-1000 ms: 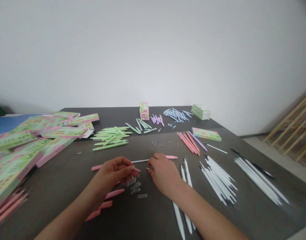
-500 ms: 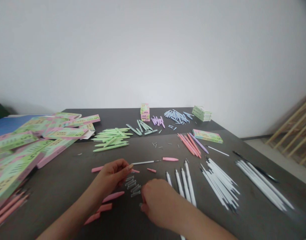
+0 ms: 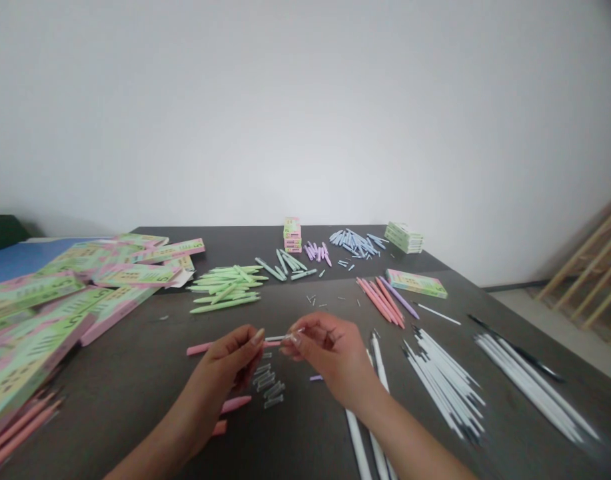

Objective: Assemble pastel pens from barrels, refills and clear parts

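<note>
My left hand [image 3: 232, 357] pinches one end of a thin white pen refill [image 3: 278, 338] above the dark table [image 3: 305, 427]. My right hand [image 3: 330, 353] is closed in a pinch at the refill's other end, holding a small clear piece I can barely make out. Under the hands lie several small clear sleeves [image 3: 269, 385] and pink pen barrels [image 3: 234, 404]. A pink barrel [image 3: 200, 348] lies just left of my left hand.
Green and pink boxes [image 3: 60, 300] are piled at the left. Green barrels [image 3: 225, 287], teal, purple and blue parts [image 3: 352, 241] lie further back. White refills [image 3: 445, 380] and more white refills [image 3: 535, 383] fan out at the right, by pink pens [image 3: 380, 300] and a box [image 3: 415, 283].
My right hand went down to the clear sleeves near the table's front, then rose back to the refill's tip. My left hand kept holding the refill and lifted it slightly.
</note>
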`<move>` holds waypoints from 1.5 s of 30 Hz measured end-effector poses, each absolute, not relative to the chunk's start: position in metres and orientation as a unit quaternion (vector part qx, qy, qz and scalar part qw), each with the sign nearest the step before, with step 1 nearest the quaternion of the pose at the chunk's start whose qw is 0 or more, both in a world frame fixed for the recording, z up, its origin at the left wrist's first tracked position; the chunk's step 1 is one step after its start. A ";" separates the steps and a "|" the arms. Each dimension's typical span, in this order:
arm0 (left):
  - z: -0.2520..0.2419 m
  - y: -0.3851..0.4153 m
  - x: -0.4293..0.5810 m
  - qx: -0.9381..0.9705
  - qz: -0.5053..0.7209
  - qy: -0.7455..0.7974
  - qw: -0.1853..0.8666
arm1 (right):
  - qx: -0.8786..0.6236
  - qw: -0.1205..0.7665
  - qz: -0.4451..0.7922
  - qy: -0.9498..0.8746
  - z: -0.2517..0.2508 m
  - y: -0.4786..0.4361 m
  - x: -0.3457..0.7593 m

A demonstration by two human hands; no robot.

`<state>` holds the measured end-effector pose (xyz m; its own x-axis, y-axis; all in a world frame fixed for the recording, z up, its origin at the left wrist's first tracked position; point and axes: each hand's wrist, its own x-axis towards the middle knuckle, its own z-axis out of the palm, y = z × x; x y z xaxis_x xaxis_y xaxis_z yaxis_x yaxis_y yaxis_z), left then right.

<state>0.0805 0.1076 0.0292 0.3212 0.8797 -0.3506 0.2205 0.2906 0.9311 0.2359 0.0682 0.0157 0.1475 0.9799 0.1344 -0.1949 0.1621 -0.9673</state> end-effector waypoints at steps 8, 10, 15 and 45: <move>0.029 0.104 0.081 0.524 0.294 0.518 0.609 | -0.464 0.606 0.401 -0.506 0.013 0.066 0.235; 0.028 0.105 0.081 0.518 0.307 0.513 0.612 | -0.462 0.601 0.384 -0.527 0.011 0.066 0.234; 0.027 0.102 0.085 0.491 0.351 0.507 0.616 | -0.471 0.582 0.350 -0.564 0.009 0.066 0.234; 0.019 0.098 0.086 0.604 0.367 0.475 0.525 | -0.499 0.480 0.130 -0.709 0.009 0.062 0.235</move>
